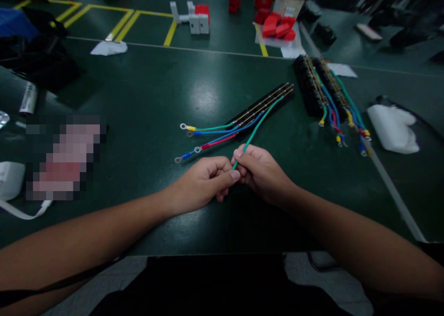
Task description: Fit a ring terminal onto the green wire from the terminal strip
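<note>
Between both hands runs a green wire (255, 130), its far end joined to a black strip with brass-coloured bars (263, 107). My left hand (211, 179) pinches the wire's near end between thumb and fingers, which hide its tip. Just beyond it, my right hand (260, 170) is closed on the same wire, thumb on top. From the strip's left end, several green, blue and red wires with ring terminals (197, 150) fan out across the green table.
Two similar wired strips (326, 87) lie at the right, near a white wrapped object (393, 127). On the left are a blurred-out flat item (65, 158) and a white charger (12, 179). Red parts (279, 27) and grey-white blocks (199, 23) stand at the back.
</note>
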`<state>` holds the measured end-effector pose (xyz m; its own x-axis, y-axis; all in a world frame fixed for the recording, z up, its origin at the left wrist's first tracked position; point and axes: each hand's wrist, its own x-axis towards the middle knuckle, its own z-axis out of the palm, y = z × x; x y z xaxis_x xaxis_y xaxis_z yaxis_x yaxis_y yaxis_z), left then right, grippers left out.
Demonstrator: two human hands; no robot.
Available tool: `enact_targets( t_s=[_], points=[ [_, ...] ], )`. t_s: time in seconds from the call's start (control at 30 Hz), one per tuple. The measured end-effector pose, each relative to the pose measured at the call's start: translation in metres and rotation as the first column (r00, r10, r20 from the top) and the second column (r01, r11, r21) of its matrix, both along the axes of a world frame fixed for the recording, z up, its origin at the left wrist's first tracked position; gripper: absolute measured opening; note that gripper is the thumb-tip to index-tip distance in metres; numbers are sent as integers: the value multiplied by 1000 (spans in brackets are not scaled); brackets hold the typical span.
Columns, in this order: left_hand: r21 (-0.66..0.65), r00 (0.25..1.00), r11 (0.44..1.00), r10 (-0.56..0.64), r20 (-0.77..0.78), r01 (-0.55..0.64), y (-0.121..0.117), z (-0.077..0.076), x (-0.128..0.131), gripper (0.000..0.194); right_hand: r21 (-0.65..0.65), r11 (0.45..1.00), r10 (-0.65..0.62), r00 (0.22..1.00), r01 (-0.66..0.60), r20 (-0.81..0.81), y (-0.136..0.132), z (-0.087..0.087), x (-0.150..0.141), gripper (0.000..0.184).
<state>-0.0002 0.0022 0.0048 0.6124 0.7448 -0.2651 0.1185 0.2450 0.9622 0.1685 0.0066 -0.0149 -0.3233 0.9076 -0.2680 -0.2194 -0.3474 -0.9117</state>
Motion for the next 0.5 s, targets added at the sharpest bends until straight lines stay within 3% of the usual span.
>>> enact_targets(
  t_s=[0.5],
  points=[
    [8,1000,1000,-6,3,6,0,-2,-1,26,11,1000,2,1000,-2,4,1,0,0,24]
  ],
)
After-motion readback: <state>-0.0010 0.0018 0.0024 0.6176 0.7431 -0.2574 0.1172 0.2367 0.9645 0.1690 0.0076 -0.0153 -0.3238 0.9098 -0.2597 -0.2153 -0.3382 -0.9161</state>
